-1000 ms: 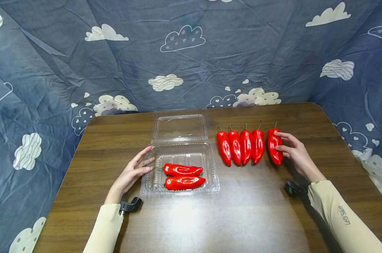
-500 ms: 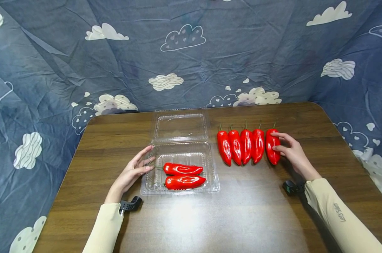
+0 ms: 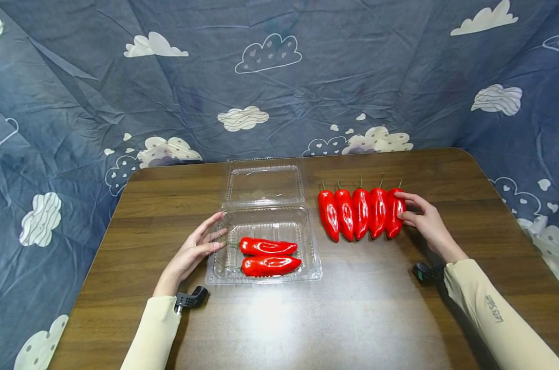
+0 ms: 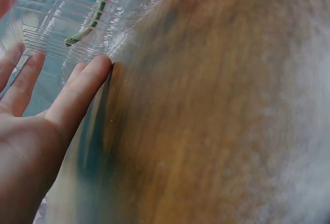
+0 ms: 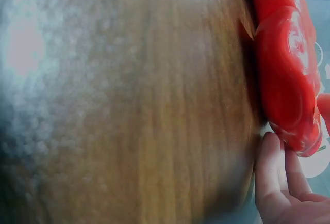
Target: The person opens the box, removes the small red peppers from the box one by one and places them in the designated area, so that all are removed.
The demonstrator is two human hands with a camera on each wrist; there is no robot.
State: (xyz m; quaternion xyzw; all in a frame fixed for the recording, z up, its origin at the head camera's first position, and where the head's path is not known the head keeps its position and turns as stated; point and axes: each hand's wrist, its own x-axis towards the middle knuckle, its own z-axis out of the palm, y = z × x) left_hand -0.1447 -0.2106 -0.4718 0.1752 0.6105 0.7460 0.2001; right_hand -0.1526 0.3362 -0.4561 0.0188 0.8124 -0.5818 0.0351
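Two red peppers (image 3: 267, 246) lie sideways, one above the other, in a clear plastic clamshell box (image 3: 314, 257). My left hand (image 3: 193, 252) rests its fingertips against the box's left wall, fingers fairly straight; the left wrist view shows a green stem (image 4: 95, 20) through the ribbed plastic. To the right, several red peppers (image 3: 346, 216) stand in a side-by-side row, stems pointing away. At the row's right end, my right hand (image 3: 425, 221) touches the last pepper (image 3: 393, 218) along its right side with extended fingers. In the right wrist view, that pepper (image 5: 289, 84) lies against its neighbour.
The box's clear lid (image 3: 265, 185) is folded back flat behind it. A brown wooden table (image 3: 353, 318) lies under everything. A blue cloth with white clouds (image 3: 242, 118) hangs close behind the table.
The last pepper has slid left over the table with my right hand, closing the gap to the row. My left hand and the box have not visibly moved.
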